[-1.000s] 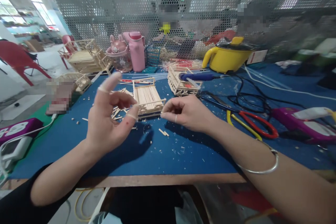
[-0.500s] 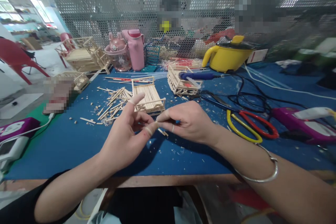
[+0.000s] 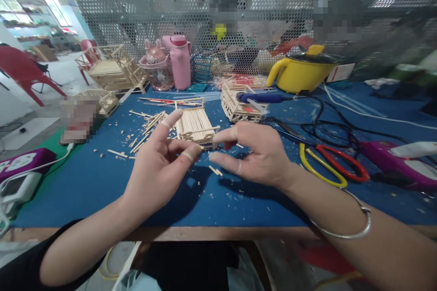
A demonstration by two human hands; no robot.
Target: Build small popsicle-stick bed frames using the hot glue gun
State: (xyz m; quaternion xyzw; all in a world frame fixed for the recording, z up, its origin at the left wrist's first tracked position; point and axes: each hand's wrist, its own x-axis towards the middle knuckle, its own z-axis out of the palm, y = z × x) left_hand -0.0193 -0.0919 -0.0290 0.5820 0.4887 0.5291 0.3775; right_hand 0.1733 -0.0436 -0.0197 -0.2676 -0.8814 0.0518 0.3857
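My left hand is closed in a pinch, thumb against a curled finger, on a small piece of wooden stick that is mostly hidden; its index finger points up, wrapped at the tip. Just right of it, my right hand is open, with a gap between the covered tips of thumb and index finger. Behind both hands stands a small model of wooden sticks with a slatted floor and low railings. Short cut sticks lie on the blue mat below the hands.
A pile of sticks lies left of the model. Behind, a blue glue gun rests on another stick model. Scissors with yellow and red handles, black cables and a yellow pot are at right; a phone stands left.
My right hand has come away from my left, and its thumb and index finger have spread apart. The left hand keeps its pinch. The view has shifted slightly.
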